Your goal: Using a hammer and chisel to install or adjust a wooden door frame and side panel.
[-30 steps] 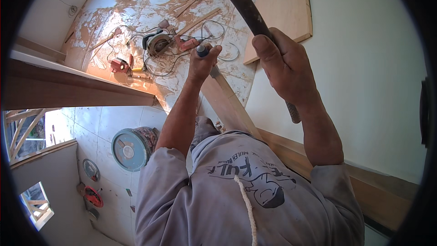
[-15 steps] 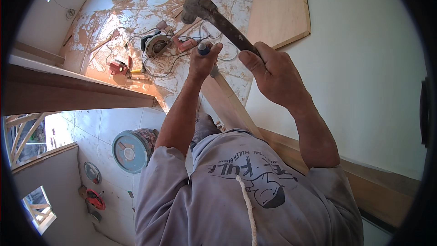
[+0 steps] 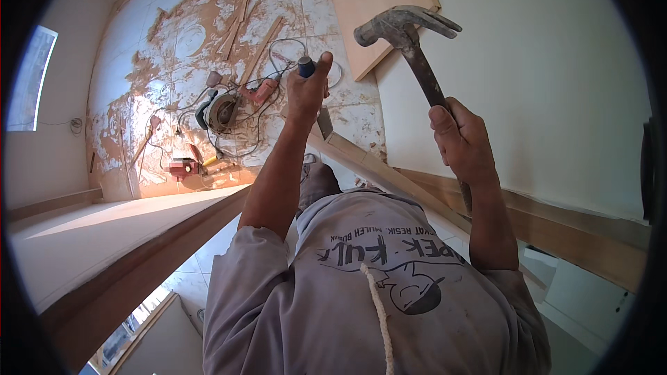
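Observation:
My left hand is closed round the blue handle of a chisel, with its broad metal blade showing below the fist over a pale wooden beam. Whether the blade touches the wood I cannot tell. My right hand grips the dark handle of a claw hammer, whose worn metal head is raised to the upper right of my left hand.
A circular saw, pink power drill, cables and red tool lie on the sawdust-strewn tiled floor. A wooden panel leans by the pale right wall. A wooden ledge runs along the left.
My right hand and hammer have moved down and right, the head turning away from my left hand. My left hand keeps the chisel, shifted slightly up. The view has also shifted over the room.

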